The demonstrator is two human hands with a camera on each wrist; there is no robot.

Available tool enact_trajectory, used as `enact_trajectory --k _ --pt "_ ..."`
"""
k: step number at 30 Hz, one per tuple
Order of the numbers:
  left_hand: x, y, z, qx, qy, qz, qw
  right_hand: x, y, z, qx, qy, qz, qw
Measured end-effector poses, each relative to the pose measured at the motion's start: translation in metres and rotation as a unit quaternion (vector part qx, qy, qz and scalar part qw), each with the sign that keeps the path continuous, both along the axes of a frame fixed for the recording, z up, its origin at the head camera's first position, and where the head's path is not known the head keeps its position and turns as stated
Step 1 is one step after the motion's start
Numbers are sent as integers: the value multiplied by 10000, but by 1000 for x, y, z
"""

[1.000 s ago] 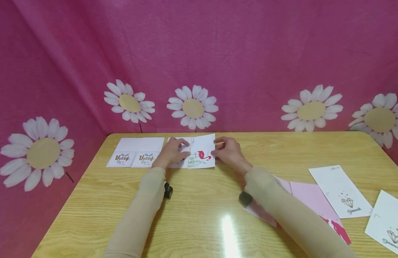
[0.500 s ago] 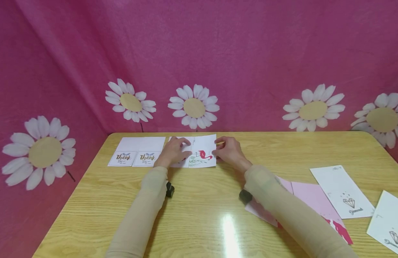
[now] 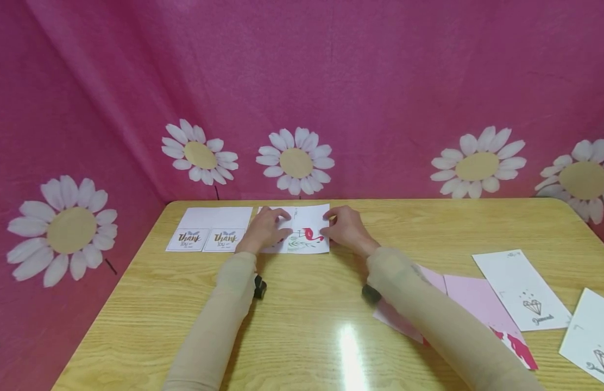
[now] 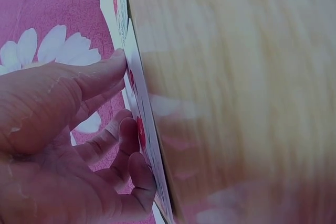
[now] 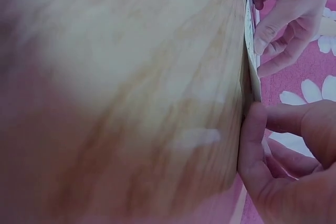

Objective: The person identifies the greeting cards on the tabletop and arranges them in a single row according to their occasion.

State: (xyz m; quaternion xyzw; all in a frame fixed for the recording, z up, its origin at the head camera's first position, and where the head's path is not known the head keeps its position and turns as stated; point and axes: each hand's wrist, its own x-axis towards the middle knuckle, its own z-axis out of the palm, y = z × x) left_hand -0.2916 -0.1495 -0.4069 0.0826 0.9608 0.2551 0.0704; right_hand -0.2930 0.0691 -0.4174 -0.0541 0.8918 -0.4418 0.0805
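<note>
A white card with a red flamingo and green leaves [image 3: 309, 241] lies near the back edge of the table. My right hand [image 3: 350, 231] pinches its right edge between thumb and fingers. Over the seam on its left side, my left hand [image 3: 264, 231] rests with thumb and fingertips pressing down, the fingers bent. Another white card [image 3: 277, 212] lies under that hand, mostly hidden. In the left wrist view, the left thumb [image 4: 107, 69] touches the card edge while the other fingertips rest on red-printed card.
Two thank-you cards [image 3: 189, 239] lie side by side at the back left. Pink card [image 3: 470, 298] sits partly under the right forearm, beside a white diamond card [image 3: 519, 282] and another white card [image 3: 587, 320]. A pink flowered curtain [image 3: 380, 98] hangs behind the table [image 3: 302, 326].
The flamingo card's right side has come down flatter onto the table. Both hands keep their places on it, and the head view has shifted slightly.
</note>
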Motion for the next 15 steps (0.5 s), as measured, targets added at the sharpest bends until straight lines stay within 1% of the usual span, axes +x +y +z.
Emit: enact_trajectory --k 6,10,15 --pt "0 3 3 -101 -165 -82 9998 -1 -3 1 316 176 96 9993" --pt "0 4 3 -153 -315 -52 9994 -2 -6 2 545 340 140 9978" --pt "-1 4 2 -177 -378 -49 9991 -2 -9 3 810 296 149 9962"
